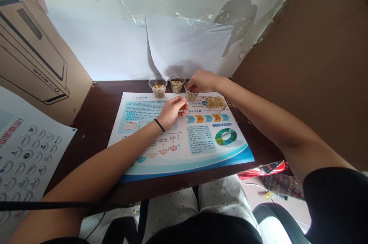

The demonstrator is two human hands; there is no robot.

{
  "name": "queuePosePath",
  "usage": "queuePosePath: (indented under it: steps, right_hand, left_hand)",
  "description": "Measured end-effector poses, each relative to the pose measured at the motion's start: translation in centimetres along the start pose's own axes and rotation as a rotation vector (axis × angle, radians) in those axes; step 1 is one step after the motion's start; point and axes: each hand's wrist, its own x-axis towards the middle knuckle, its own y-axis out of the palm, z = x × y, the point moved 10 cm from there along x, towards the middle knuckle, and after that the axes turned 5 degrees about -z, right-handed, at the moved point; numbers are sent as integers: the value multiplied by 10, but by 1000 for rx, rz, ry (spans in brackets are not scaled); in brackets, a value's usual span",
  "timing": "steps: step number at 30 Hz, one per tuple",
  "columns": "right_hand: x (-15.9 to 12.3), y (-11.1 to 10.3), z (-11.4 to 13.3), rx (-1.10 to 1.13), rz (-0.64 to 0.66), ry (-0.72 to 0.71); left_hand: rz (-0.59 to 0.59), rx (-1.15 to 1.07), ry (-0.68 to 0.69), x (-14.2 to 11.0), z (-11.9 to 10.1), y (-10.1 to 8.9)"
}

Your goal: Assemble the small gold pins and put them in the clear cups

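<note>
R hand [202, 82] is over the rightmost clear plastic cup [186, 87], fingers bunched + pressed together at its rim. Can't tell if they pinch anything; back of hand blocks the tips. Cup holds small gold pins [191, 97], just below R fingers.

L hand [171, 112] is raised over the printed sheet, near the cups. L fingers [181, 102] curl inward, thumb + index pressed close, maybe on sth too thin to make out at this res.

Loose pile of gold pins [215, 103] lies on the sheet just right of R fingers, mostly parallel, prob. placed there for easy reach by R hand. Two more clear cups [159, 88] [176, 83] stand left of R fingers and beyond L fingers, both part-filled w/ similar pins. Their spot at the far edge of the sheet prob. keeps them clear of the forearms.

Blue-and-white company poster [184, 148] lies under both hands, seemingly as a mat, on dark wood desk [94, 121]. Black wristband [159, 124] is on L wrist, behind L fingers. Sheet of round icons [28, 159] lies well left of L fingers, over desk edge.
</note>
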Motion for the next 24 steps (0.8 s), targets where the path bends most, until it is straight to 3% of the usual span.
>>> queuePosePath:
  steps: [7, 13, 19, 22, 24]
  right_hand:
    - [5, -1, 2, 74, 59, -43]
    - [1, -16, -9, 86, -12, 35]
    - [-8, -10, -7, 143, 20, -2]
    - [-10, -12, -10, 160, -43, -9]
    - [-14, -21, -13, 216, -165, 13]
  left_hand:
    - [2, 2, 6, 1, 1, 0]
    - [5, 7, 8, 1, 1, 0]
    - [10, 14, 5, 0, 0, 1]
    - [16, 22, 7, 1, -1, 2]
    - [21, 24, 12, 1, -1, 2]
